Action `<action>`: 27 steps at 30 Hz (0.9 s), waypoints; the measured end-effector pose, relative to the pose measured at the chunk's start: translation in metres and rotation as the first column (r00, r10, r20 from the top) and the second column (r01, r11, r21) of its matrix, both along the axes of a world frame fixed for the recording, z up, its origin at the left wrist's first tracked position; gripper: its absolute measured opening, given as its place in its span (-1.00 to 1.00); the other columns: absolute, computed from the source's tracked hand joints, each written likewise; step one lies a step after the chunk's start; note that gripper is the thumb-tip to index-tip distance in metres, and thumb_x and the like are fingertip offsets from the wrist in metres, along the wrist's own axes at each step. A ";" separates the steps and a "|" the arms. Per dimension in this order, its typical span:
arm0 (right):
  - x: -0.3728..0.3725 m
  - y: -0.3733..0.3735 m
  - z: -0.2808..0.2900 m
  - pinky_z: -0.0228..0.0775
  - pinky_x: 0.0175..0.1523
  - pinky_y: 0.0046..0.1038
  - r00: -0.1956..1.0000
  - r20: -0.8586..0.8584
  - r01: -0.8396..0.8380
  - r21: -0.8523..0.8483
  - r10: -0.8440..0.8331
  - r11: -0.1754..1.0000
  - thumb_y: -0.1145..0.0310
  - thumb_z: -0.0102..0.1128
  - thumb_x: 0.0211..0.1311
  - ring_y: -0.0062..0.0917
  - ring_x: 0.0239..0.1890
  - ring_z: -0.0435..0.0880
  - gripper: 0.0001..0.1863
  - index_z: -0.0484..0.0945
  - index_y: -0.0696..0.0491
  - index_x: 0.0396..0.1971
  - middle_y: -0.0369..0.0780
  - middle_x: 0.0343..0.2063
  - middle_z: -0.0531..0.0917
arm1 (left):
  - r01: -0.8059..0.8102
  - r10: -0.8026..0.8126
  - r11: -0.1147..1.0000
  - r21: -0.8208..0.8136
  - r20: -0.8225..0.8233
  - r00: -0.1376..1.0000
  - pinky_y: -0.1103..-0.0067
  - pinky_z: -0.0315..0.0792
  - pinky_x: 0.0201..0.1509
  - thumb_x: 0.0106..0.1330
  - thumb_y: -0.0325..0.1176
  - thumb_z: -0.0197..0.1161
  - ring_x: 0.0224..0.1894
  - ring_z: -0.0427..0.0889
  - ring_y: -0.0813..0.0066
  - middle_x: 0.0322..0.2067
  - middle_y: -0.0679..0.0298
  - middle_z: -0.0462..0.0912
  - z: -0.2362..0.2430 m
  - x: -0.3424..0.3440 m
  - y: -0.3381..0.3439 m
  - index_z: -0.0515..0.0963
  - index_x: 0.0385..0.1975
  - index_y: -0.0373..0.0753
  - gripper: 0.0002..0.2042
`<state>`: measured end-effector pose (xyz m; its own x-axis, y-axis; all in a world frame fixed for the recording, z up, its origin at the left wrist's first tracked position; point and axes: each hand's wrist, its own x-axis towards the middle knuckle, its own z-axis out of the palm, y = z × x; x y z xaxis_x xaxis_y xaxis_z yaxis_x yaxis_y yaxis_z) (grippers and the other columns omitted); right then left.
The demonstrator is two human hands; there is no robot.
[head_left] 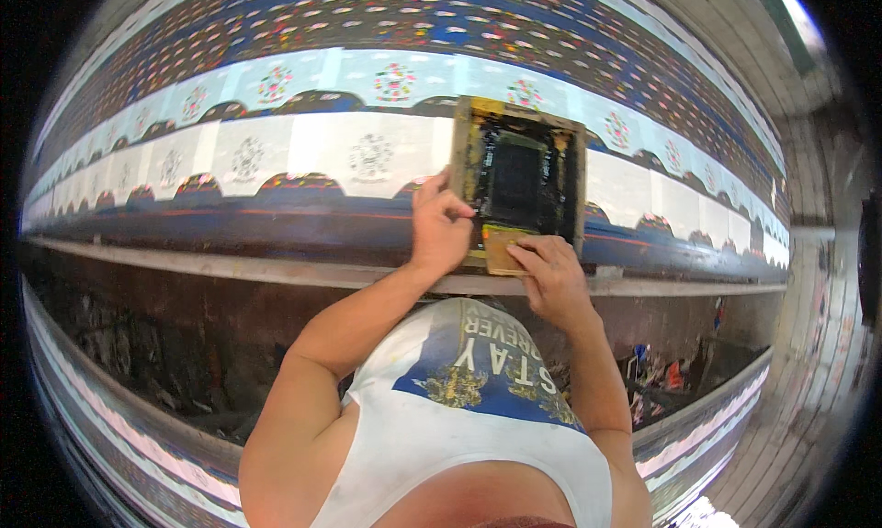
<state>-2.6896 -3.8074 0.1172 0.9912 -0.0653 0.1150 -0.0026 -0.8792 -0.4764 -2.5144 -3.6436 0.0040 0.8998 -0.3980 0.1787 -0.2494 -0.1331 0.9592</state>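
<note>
A wooden screen printing frame (520, 177), smeared with black ink around a dark mesh, rests on the long printing table at the middle. My left hand (443, 223) grips the frame's left edge with bent fingers. My right hand (549, 266) holds a flat wooden squeegee (499, 251) at the lower end of the frame, fingers over its top. Along the table lie white pieces (312, 152) with pale grey floral prints; behind them is a light blue row (363, 76) with multicoloured floral prints.
Dark patterned strips (413, 14) cover the table's far part. A metal rail (230, 262) runs along the near edge. Below is a dark gap with coloured clutter (671, 376). Other long printing tables (152, 450) lie behind me on both sides, and a weathered plank floor (804, 335) runs at the right.
</note>
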 end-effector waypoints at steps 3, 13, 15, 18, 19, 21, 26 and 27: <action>-0.016 -0.010 -0.011 0.42 0.48 0.03 0.995 0.093 0.025 0.064 -0.031 0.998 0.32 0.59 0.25 -0.02 0.42 0.59 -0.52 0.75 0.04 0.18 -0.10 0.23 0.69 | 0.013 -0.013 1.000 0.022 0.034 0.999 0.10 0.31 0.62 0.06 -0.70 0.41 0.51 0.48 -0.20 0.47 -0.12 0.58 -0.002 0.003 0.003 0.65 -0.46 -0.18 -0.80; -0.096 -0.077 -0.044 0.37 0.57 -0.03 0.816 0.166 0.427 0.473 -0.553 0.771 0.45 0.52 0.32 -0.04 0.42 0.63 -0.55 0.76 0.10 0.20 -0.05 0.30 0.73 | 0.037 -0.028 0.988 -0.152 0.061 0.998 0.14 0.26 0.65 0.06 -0.77 0.36 0.56 0.45 -0.13 0.49 -0.15 0.54 0.032 -0.044 -0.052 0.62 -0.48 -0.21 -0.77; -0.112 -0.099 -0.047 0.32 0.61 -0.03 0.801 0.186 0.431 0.480 -0.569 0.764 0.46 0.50 0.32 -0.03 0.44 0.62 -0.57 0.77 0.10 0.18 -0.06 0.29 0.75 | 0.056 -0.049 0.993 -0.103 0.076 0.996 0.13 0.26 0.64 0.06 -0.76 0.37 0.55 0.44 -0.14 0.49 -0.16 0.53 0.030 -0.059 -0.077 0.63 -0.48 -0.21 -0.78; -0.140 -0.136 -0.051 0.30 0.62 -0.03 0.792 0.200 0.448 0.451 -0.577 0.772 0.47 0.49 0.31 -0.03 0.44 0.61 -0.58 0.78 0.10 0.18 -0.07 0.30 0.75 | 0.068 -0.062 0.994 -0.091 0.064 0.996 0.15 0.26 0.65 0.08 -0.74 0.37 0.55 0.45 -0.15 0.49 -0.17 0.52 0.026 -0.084 -0.120 0.64 -0.47 -0.20 -0.79; -0.150 -0.149 -0.053 0.30 0.61 -0.02 0.792 0.197 0.450 0.450 -0.577 0.771 0.47 0.47 0.32 -0.05 0.45 0.61 -0.58 0.78 0.09 0.18 -0.07 0.30 0.75 | 0.069 -0.063 0.992 -0.107 0.058 0.996 0.16 0.26 0.65 0.08 -0.73 0.37 0.55 0.45 -0.15 0.49 -0.17 0.51 0.025 -0.093 -0.135 0.63 -0.48 -0.19 -0.79; -0.166 -0.172 -0.052 0.30 0.62 -0.02 0.788 0.176 0.460 0.468 -0.590 0.755 0.47 0.47 0.33 -0.05 0.46 0.60 -0.59 0.78 0.09 0.18 -0.07 0.30 0.75 | 0.058 -0.052 0.992 -0.115 0.053 0.997 0.18 0.26 0.67 0.09 -0.73 0.36 0.56 0.45 -0.16 0.49 -0.20 0.50 0.020 -0.112 -0.157 0.63 -0.48 -0.19 -0.80; -0.196 -0.214 -0.059 0.31 0.61 -0.02 0.802 0.158 0.465 0.439 -0.576 0.769 0.48 0.45 0.34 -0.07 0.47 0.59 -0.58 0.78 0.08 0.20 -0.08 0.31 0.75 | 0.042 -0.037 0.996 -0.084 0.062 0.997 0.15 0.27 0.62 0.05 -0.73 0.37 0.51 0.47 -0.16 0.48 -0.19 0.53 0.018 -0.138 -0.194 0.62 -0.48 -0.19 -0.79; -0.201 -0.218 -0.059 0.30 0.61 0.03 0.811 0.121 0.484 0.413 -0.573 0.772 0.48 0.44 0.35 -0.01 0.49 0.56 -0.59 0.76 0.08 0.20 -0.07 0.33 0.72 | 0.032 -0.029 0.995 -0.093 0.035 0.999 0.14 0.24 0.63 0.03 -0.74 0.38 0.51 0.46 -0.16 0.48 -0.18 0.53 0.017 -0.142 -0.198 0.63 -0.49 -0.19 -0.78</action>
